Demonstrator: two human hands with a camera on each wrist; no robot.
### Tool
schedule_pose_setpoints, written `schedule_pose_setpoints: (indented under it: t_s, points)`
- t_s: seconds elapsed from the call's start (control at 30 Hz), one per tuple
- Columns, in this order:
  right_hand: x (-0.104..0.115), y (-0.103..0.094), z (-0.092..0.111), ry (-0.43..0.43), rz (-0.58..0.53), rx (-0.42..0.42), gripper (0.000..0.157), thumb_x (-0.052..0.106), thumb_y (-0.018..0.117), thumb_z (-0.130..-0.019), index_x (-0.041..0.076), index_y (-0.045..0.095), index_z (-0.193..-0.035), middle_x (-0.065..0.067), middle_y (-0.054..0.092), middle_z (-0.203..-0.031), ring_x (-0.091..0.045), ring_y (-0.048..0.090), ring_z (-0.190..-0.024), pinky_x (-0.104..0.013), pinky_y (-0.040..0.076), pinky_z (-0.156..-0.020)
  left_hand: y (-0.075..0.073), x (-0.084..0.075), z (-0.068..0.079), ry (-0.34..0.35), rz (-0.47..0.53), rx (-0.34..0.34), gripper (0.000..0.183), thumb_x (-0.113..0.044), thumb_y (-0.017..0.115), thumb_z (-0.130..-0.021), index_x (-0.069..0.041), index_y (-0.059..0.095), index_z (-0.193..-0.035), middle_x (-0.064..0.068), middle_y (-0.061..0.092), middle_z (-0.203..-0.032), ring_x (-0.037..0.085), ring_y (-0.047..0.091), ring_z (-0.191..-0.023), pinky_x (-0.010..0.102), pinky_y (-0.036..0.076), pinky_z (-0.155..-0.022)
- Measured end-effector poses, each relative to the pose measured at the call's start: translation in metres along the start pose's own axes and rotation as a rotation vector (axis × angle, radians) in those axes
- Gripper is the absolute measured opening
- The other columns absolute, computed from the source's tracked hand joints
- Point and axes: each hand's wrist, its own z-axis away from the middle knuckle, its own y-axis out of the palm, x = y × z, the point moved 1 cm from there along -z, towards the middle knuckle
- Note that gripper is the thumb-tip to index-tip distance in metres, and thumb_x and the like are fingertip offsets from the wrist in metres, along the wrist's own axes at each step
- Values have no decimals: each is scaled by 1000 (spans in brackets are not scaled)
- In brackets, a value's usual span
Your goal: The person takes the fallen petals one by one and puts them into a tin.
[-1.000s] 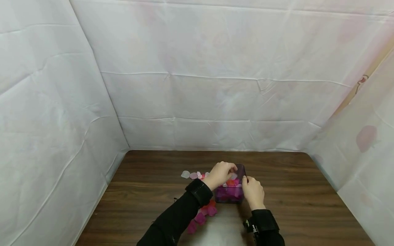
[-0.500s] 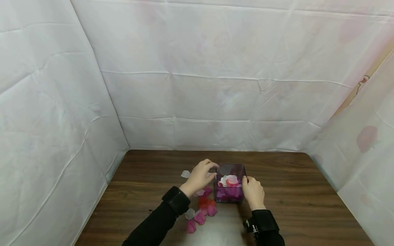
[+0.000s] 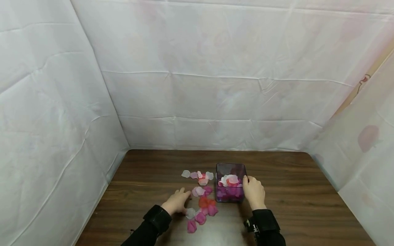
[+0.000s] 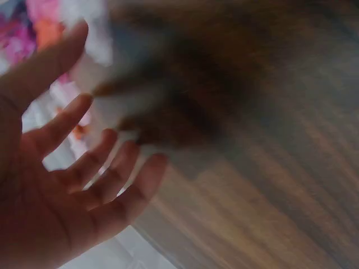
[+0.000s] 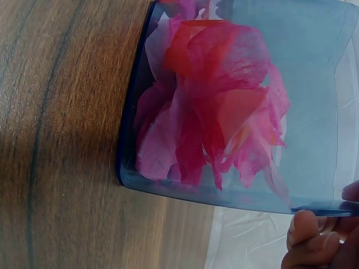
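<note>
A clear purple-tinted plastic box (image 3: 231,194), partly filled with pink, red and white artificial petals (image 5: 213,112), stands on the wooden table. At its right side my right hand (image 3: 254,193) grips the rim, fingertips (image 5: 305,227) curled at the edge in the right wrist view. To the left of the box, loose petals (image 3: 200,218) lie scattered in a rough column. My left hand (image 3: 176,202) is over the table at their left side, its thumb close to a white petal (image 3: 190,213). Spread, slightly bent fingers (image 4: 143,179) hold nothing in the left wrist view.
Further back lies a small group of white and pink petals (image 3: 203,176), left of the box. The brown wooden table (image 3: 301,198) extends to both sides. White cloth walls (image 3: 215,102) enclose it at the back and sides.
My left hand has drawn back from over the box, moving left and toward me to the loose petals. More pale petals now show in the box. My right hand has stayed on the rim.
</note>
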Motion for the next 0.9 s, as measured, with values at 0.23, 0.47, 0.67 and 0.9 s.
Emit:
schedule_pose_setpoints:
  t_s: [0.23, 0.47, 0.67, 0.9]
  points:
    - [1, 0, 0, 3, 2, 5, 42, 26, 37, -98, -5, 63, -110, -31, 62, -111, -51, 59, -94, -58, 47, -70, 11, 4, -2, 96, 16, -120, 22, 2, 74, -70, -8, 56, -78, 2, 52, -74, 12, 47, -67, 26, 40, -62]
    - [1, 0, 0, 6, 5, 10, 43, 27, 37, -98, -5, 63, -112, -30, 62, -112, -51, 59, -95, -58, 47, -72, 17, 8, -3, 124, 74, -174, 18, 4, 70, -72, -8, 58, -65, -3, 55, -60, 4, 43, -55, 20, 36, -53]
    - [-1, 3, 2, 6, 1, 4, 44, 27, 36, -98, -5, 62, -114, -29, 62, -113, -49, 60, -96, -58, 48, -73, 10, 8, -4, 117, 128, -170, 20, 2, 69, -76, -7, 58, -62, -5, 53, -58, 4, 42, -54, 19, 37, -52]
    - [-1, 0, 0, 6, -9, -5, 44, 26, 36, -98, -6, 62, -114, -30, 62, -112, -50, 60, -96, -58, 47, -73, -26, -4, -24, 123, 204, -247, 14, 0, 69, -77, -7, 60, -70, -1, 55, -63, 6, 44, -56, 19, 38, -51]
